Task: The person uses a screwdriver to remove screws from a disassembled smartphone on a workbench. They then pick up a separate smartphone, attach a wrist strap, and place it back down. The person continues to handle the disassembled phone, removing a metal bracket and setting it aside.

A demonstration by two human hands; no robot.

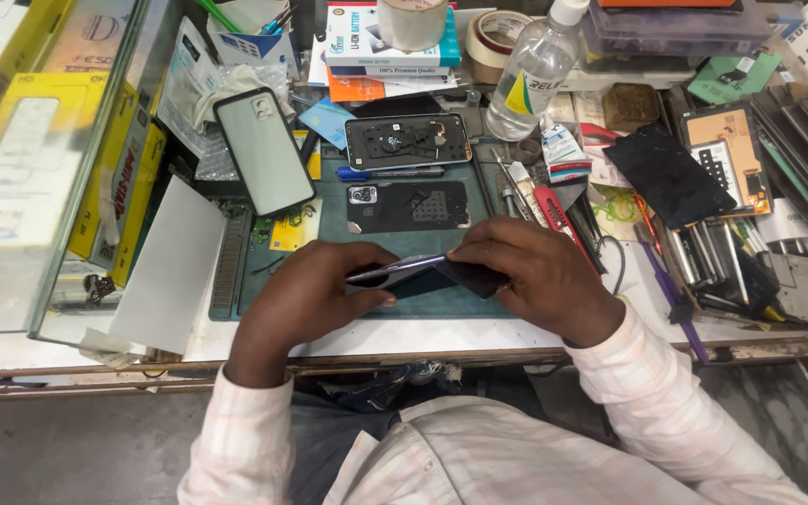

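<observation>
Both my hands hold a thin dark phone (420,271) edge-on above a green work mat (329,220). My left hand (306,295) grips its left end with the thumb on top. My right hand (526,271) pinches its right end, fingers curled over the edge. On the mat behind lie a black phone back cover (408,206) with a camera cutout and an opened phone frame (407,140) showing inner parts. A blue pen (390,172) lies between them.
A phone in a clear case (264,150) leans at the left by a glass display case (39,159). A clear plastic bottle (535,70), tape rolls (490,42), boxes, screwdrivers (554,210), and stacked phone screens (731,154) crowd the bench at the back and right.
</observation>
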